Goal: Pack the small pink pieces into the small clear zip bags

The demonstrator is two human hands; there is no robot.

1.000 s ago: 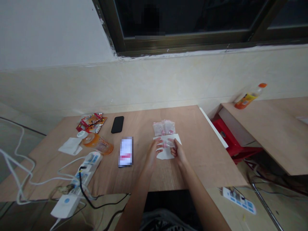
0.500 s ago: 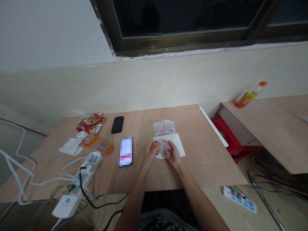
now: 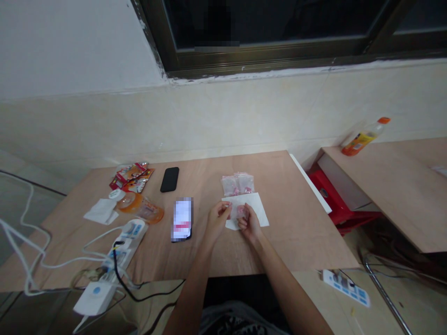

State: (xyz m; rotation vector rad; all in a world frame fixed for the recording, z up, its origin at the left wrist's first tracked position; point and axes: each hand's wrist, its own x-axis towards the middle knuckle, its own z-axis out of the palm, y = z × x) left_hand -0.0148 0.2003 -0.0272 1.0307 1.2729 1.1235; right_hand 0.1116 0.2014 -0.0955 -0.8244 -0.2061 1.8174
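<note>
Between my two hands is a small clear plastic bag (image 3: 240, 211) with something pink in it, held over a white sheet of paper (image 3: 260, 211). My left hand (image 3: 220, 215) pinches the bag's left side between thumb and fingers. At the bag's right edge, my right hand (image 3: 250, 223) grips it with thumb and curled fingers. Just beyond the paper lie several similar small clear bags (image 3: 238, 184), with pink bits at their lower ends. What exactly the pink contents are is too small to tell.
Left of my hands lie a lit phone (image 3: 182, 218), a black phone (image 3: 170, 179), an orange drink bottle (image 3: 141, 207) on its side, tissues (image 3: 101, 211), snack packets (image 3: 132, 177) and a power strip (image 3: 111, 267) with cables. Another bottle (image 3: 365, 137) stands on the right-hand table above a red stool (image 3: 328, 197).
My left fingers have closed up and shifted slightly on the bag's left side. My right fingers have drawn in a little at its right edge. The bag stays over the paper.
</note>
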